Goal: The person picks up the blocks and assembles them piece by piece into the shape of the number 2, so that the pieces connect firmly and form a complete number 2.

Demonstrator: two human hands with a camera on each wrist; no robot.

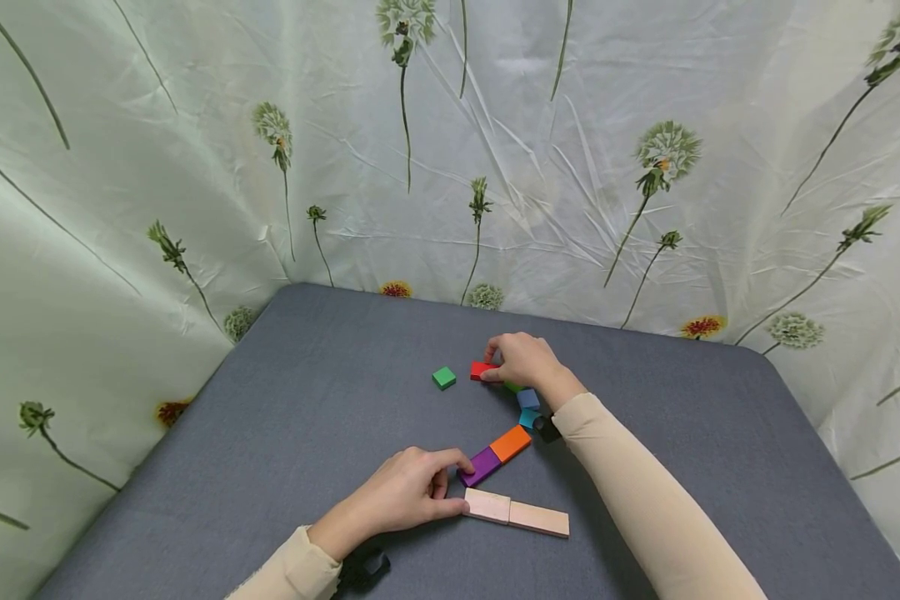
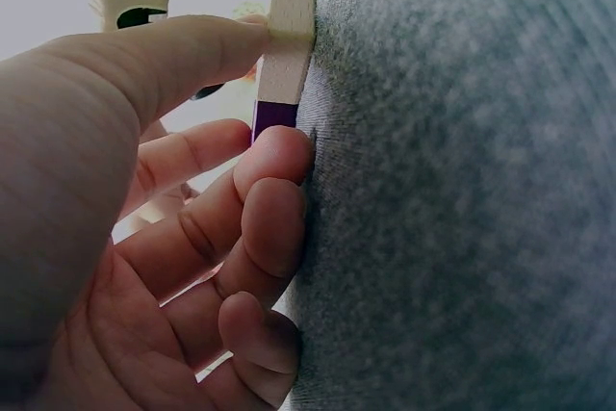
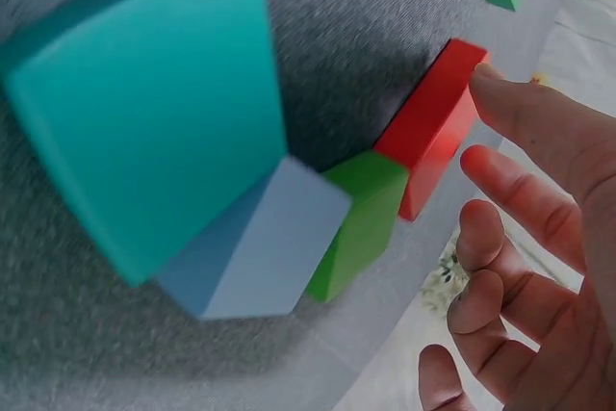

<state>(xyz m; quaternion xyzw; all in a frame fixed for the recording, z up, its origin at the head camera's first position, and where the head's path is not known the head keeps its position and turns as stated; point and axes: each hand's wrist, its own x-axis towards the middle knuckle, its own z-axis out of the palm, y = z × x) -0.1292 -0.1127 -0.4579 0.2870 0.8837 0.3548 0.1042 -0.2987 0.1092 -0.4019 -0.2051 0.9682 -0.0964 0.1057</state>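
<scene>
My left hand has its index fingertip on a purple block and its thumb at the end of a pale wooden block. Its other fingers are loosely bent, as the left wrist view shows. At the far end of a curved row, my right hand reaches a red block. Its thumb touches that block, while the index fingertip appears slightly apart from it. Alongside the red block are a green block, a blue-grey block and a teal block.
An orange block joins the purple one end to end. Another pale wooden block continues from the first. A separate green block lies left of the red one. The grey table meets a flowered curtain behind.
</scene>
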